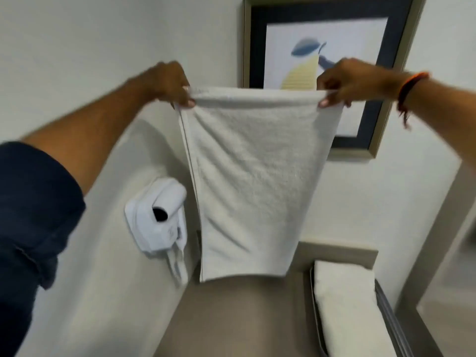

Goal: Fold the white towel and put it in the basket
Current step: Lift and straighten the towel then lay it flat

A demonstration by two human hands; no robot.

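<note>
The white towel [253, 181] hangs stretched out in the air in front of me, doubled over along its top edge. My left hand [171, 85] pinches its upper left corner and my right hand [353, 82] pinches its upper right corner. The towel's bottom edge hangs just above the brown countertop [231, 318]. At the lower right stands a dark wire basket [383, 313] with a folded white towel [345, 305] lying in it.
A white wall-mounted hair dryer [159, 217] sits on the wall left of the towel, its cord hanging below. A framed picture [332, 42] hangs on the wall behind the towel. A mirror frame [443, 228] runs along the right side.
</note>
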